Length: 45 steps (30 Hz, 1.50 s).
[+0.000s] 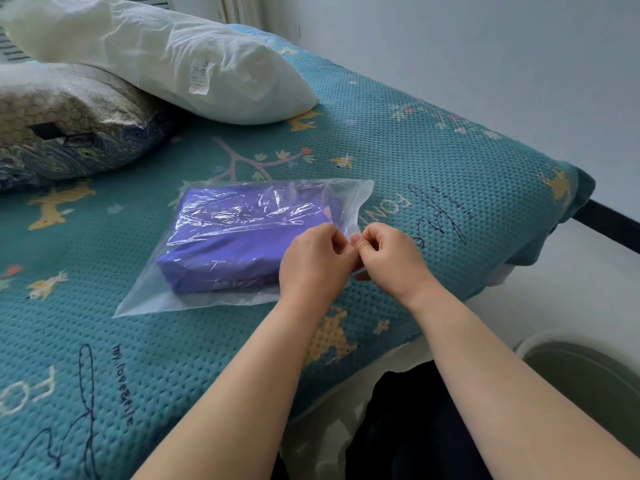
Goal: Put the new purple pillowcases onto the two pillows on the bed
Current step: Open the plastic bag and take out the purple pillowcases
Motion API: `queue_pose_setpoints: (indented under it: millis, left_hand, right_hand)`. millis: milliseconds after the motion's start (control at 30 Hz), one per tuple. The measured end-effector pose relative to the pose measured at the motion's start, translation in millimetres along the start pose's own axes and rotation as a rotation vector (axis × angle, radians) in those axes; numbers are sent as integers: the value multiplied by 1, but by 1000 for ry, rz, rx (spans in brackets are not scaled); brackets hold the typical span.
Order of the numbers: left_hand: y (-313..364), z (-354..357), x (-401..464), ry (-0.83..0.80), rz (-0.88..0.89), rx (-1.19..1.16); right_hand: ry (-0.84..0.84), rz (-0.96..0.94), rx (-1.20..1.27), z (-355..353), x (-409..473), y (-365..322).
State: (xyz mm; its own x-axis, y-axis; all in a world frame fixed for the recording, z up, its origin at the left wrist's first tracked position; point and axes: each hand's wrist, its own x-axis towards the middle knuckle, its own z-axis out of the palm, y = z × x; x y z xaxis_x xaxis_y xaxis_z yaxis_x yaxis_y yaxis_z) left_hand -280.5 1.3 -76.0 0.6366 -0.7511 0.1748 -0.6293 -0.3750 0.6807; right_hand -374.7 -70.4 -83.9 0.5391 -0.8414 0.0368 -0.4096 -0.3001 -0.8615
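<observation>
Folded purple pillowcases (221, 244) lie sealed inside a clear plastic bag (145, 299) on the teal bed cover (433, 150). My left hand (313, 263) and my right hand (389, 259) meet at the bag's near right edge, each pinching the plastic with fingers closed. A bare white pillow (156, 53) lies at the head of the bed, leaning on a second pillow (69, 123) that has a grey-beige top and a dark blue patterned side.
The bed's right edge drops off close to my hands. A white wall runs behind the bed. A grey round bin (588, 379) stands on the floor at lower right. Dark clothing shows below my arms.
</observation>
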Motion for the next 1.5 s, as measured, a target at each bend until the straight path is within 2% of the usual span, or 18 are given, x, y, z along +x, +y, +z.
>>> queue_pose_setpoints:
  millis: [67, 167, 267, 400, 567, 667, 767, 833, 933, 1033, 1133, 1200, 1333, 1367, 1433, 1500]
  left_hand:
    - [0, 3, 0, 17, -15, -1]
    - [-12, -5, 17, 85, -140, -38]
    - [-24, -13, 28, 1, -206, -169]
    - [-22, -15, 21, -252, -178, -306]
    - [-4, -16, 8, -355, -78, -75]
    - [-1, -17, 3, -244, -40, 113]
    - [-5, -18, 4, -44, 8, 288]
    - [-7, -19, 6, 71, 51, 288]
    - [-6, -16, 7, 102, 152, 311]
    - [-1, -19, 7, 180, 125, 93]
    - [4, -36, 10, 444, 29, -335]
    - [4, -46, 9, 509, -3, -475]
    - [9, -41, 4, 190, 0, -323]
    - [9, -39, 2, 155, -5, -280]
    - [10, -41, 0, 235, 16, -261]
    - [11, -49, -1, 438, 46, -392]
  right_hand:
    - [-8, 31, 26, 0, 0, 0]
    - [-77, 108, 251, 1, -5, 0]
    - [-102, 135, 347, -1, -9, -1]
    - [-60, 165, 181, -5, -3, 6]
    - [95, 44, -102, 3, 7, -2]
    - [125, 17, -120, 3, 11, -3]
    - [107, 27, -84, 0, 10, 3]
    - [88, 82, -59, -4, 11, 8]
    - [42, 126, -54, -8, 14, 20]
    - [1, 124, -62, -12, 19, 27]
    - [16, 202, -91, -19, 28, 35]
    - [29, 258, -115, -21, 30, 39]
    - [129, 47, -178, -16, 30, 32]
    - [156, 13, -218, -15, 30, 29]
    - [209, 69, -290, -16, 33, 30]
    - [219, 235, -305, -21, 35, 39]
